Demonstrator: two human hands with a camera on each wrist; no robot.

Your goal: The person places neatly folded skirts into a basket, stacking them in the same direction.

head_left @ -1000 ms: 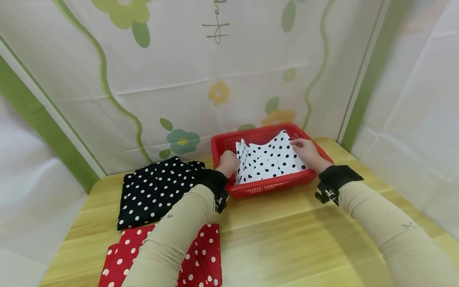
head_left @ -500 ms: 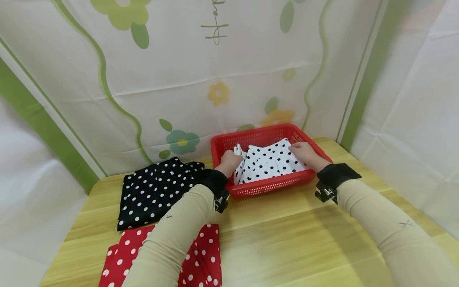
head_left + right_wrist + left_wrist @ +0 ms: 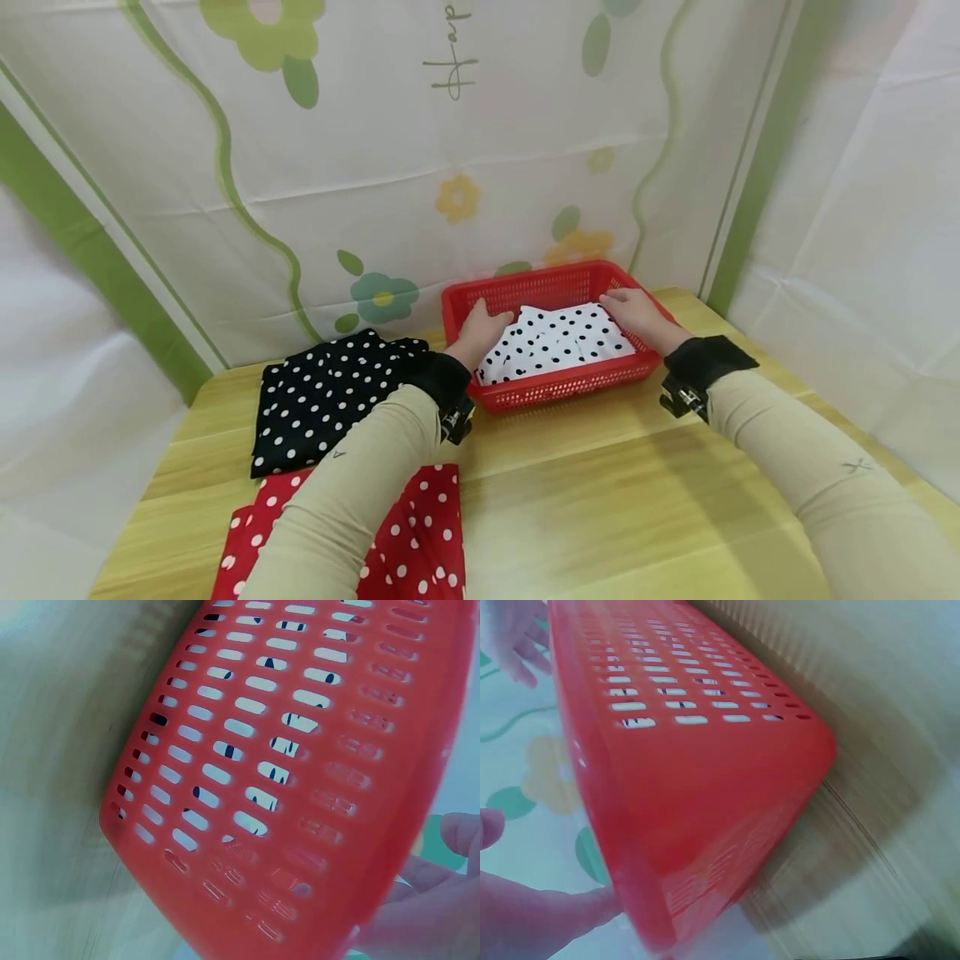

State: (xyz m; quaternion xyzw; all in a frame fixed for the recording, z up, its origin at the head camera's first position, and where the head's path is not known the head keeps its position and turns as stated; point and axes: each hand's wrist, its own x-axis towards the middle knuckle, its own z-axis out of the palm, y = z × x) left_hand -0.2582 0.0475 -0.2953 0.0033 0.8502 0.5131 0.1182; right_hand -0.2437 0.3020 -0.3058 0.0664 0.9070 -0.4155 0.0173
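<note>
Evidently had the folded white cloth with black dots [image 3: 555, 337] low inside the red perforated plastic basket [image 3: 570, 387], likely placed so to sit within all four walls. Took white and black showing through the side slots as a sign of cloth close to those walls. Held the left hand [image 3: 478, 335] open at the left end, thumb straight out, gripping nothing visible. Held the right hand [image 3: 641, 318] at the right end, fingers loosely extended; could not tell touch from gap at the cloth. Probably set hands at opposite ends to tend both edges. Had the folded black cloth with white dots [image 3: 322, 408] left of the basket and the red cloth with white dots [image 3: 420, 525] nearer, partly behind the beige left sleeve [image 3: 345, 492], perhaps for easy reach.
</note>
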